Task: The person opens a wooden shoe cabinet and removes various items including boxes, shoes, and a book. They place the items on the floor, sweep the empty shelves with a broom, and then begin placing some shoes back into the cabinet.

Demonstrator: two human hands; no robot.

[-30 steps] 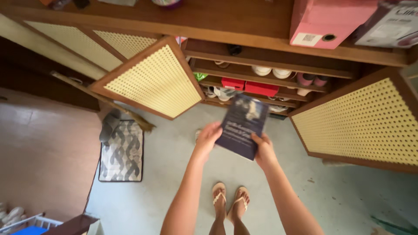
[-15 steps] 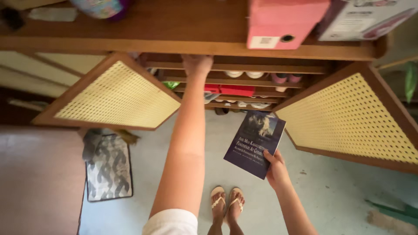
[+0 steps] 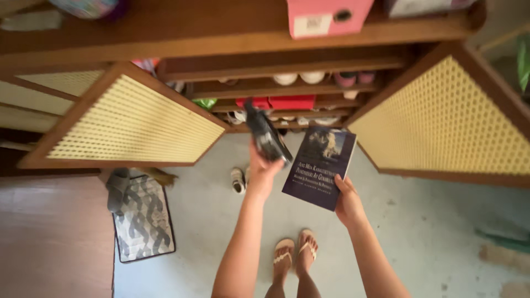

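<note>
Book [image 3: 319, 165] pinched at lower corner by right hand [image 3: 346, 205], in front of open cabinet [image 3: 132, 118]. Judged light, stiff-ish, cover slick. Left hand [image 3: 264, 170] clamped on dark object [image 3: 266, 135]; kind unclear, prob. light.

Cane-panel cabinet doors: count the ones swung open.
2. One open cane-panel door stands left of the shoe shelves, the other door to their right. Further panels at far left look shut.
</note>
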